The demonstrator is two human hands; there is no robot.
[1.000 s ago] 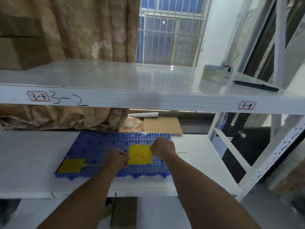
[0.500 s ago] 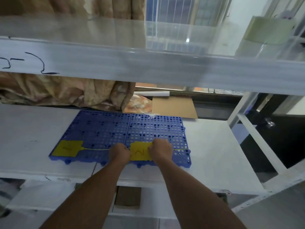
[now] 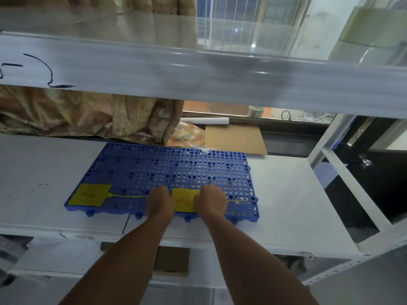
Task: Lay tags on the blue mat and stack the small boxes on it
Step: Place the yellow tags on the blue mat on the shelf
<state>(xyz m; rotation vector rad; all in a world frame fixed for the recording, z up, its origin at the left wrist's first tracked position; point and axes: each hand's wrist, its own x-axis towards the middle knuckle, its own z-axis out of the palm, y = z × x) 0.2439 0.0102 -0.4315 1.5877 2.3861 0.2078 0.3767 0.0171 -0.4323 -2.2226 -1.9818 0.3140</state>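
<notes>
"Hands both curled on the tag (image 3: 184,201): our left hand (image 3: 159,203) pinches its left edge, our right hand (image 3: 211,202) its right, fingertips hidden under the knuckles."
"Where does it sit?"
"Flat at the front edge of the mat (image 3: 136,168), right half. The other tag (image 3: 90,195) lies on the left corner, its thin tail running toward our left hand."
"How will it handle?"
"Light, thin and bendy, we judge; it could slide on the holed plastic. We'd take it by the side edges, not the tail. Boxes we can't see on this shelf (image 3: 286,194)."
</notes>
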